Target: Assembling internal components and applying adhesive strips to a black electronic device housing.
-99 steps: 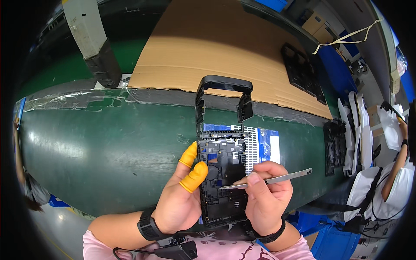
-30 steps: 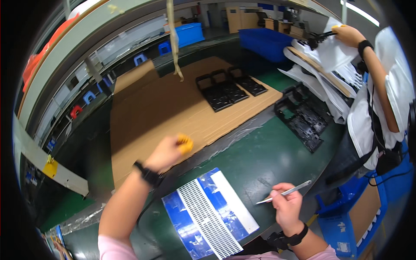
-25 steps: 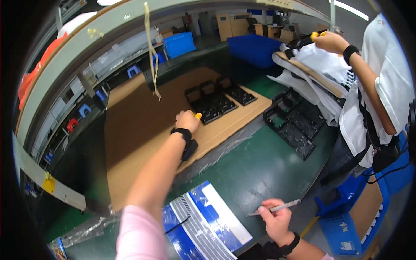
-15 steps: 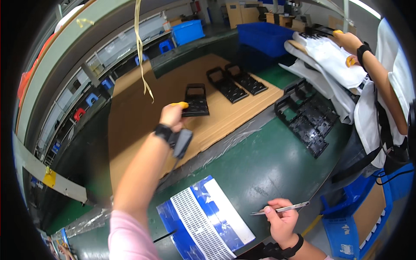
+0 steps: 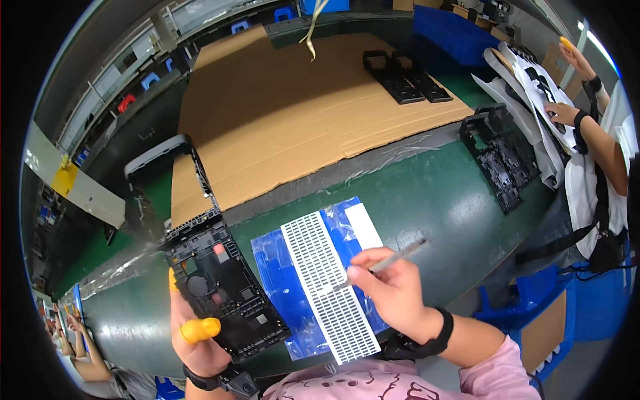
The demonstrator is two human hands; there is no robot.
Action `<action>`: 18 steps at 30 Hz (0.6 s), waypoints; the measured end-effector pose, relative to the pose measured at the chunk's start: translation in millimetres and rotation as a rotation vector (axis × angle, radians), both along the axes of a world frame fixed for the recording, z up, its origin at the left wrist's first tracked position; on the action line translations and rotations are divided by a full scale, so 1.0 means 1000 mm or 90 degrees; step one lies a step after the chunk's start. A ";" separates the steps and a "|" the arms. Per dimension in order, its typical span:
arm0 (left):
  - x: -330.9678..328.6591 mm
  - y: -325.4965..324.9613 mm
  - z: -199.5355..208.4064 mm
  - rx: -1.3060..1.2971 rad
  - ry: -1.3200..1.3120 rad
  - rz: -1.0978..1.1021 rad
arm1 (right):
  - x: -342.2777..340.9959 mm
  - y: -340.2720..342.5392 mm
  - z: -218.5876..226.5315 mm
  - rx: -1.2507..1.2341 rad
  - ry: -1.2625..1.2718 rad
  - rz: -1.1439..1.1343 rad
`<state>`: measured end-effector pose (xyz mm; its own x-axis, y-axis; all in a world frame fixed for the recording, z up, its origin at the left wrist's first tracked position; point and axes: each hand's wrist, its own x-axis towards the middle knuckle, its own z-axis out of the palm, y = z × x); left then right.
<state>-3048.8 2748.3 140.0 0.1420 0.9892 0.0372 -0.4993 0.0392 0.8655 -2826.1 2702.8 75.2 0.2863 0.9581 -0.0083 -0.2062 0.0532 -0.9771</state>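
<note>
My left hand [image 5: 200,340], with yellow finger cots, is closed on the lower end of a black plastic housing [image 5: 223,280]. This housing is tilted, its ribbed inner side toward me, and an open handle-like loop stands at its far end. My right hand [image 5: 393,293] pinches metal tweezers [image 5: 400,257], their tips over a white sheet of small rectangular labels [image 5: 320,267]. Beneath that sheet lies a blue plastic-wrapped board [image 5: 273,267] on the green table. Whether the tips touch a label, I cannot tell.
Two black housings [image 5: 400,83] lie on the cardboard sheet [image 5: 280,100] at the back. More black housings [image 5: 500,157] sit on the green tabletop [image 5: 433,200] to the right. A co-worker's arm [image 5: 603,147] is at the far right, beside white covers [image 5: 533,100]. Blue crates [image 5: 447,33] stand beyond.
My left hand has brought a black housing from the cardboard close to me and turned it. My right hand, with the tweezers, has moved left and forward over the label sheet.
</note>
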 end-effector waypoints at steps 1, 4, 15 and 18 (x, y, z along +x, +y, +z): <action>0.003 -0.004 0.000 -0.001 -0.044 0.011 | -0.001 0.005 -0.005 -0.012 -0.011 0.003; 0.003 -0.005 -0.010 0.005 -0.100 0.009 | -0.003 0.010 -0.006 -0.008 -0.020 -0.019; 0.002 -0.003 -0.045 -0.232 -0.155 -0.016 | -0.003 0.011 -0.013 -0.035 -0.026 -0.087; 0.009 -0.002 -0.048 -0.212 -0.127 0.011 | -0.001 0.010 -0.016 -0.043 -0.010 -0.086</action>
